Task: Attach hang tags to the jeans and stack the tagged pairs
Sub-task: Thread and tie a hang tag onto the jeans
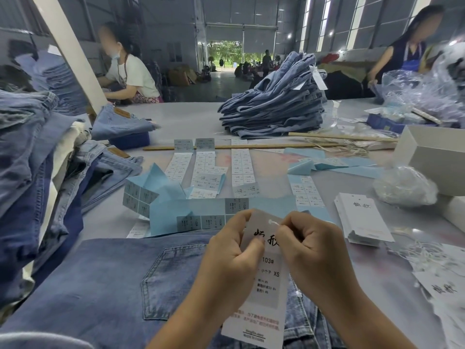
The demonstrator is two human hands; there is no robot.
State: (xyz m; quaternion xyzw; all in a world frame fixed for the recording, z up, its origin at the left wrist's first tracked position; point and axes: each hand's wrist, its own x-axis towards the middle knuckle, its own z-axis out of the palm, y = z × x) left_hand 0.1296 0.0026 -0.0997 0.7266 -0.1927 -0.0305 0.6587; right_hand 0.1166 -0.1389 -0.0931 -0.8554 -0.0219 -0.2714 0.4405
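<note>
While threading: left hand [232, 250] pinches hang tag [261, 293] steady above jeans [105, 285].
Right hand [305, 244]: fingers pinch loop [274, 223] at the tag's hole.

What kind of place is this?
Probably a garment factory's finishing hall: a tall stack of folded jeans on a long table, sheets of size stickers, and two hands working on a hang tag.

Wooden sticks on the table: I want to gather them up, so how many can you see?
2. One long wooden stick lies across the sticker strips; another wooden stick lies right of it, before the stacked jeans. More may hide under the plastic.
</note>
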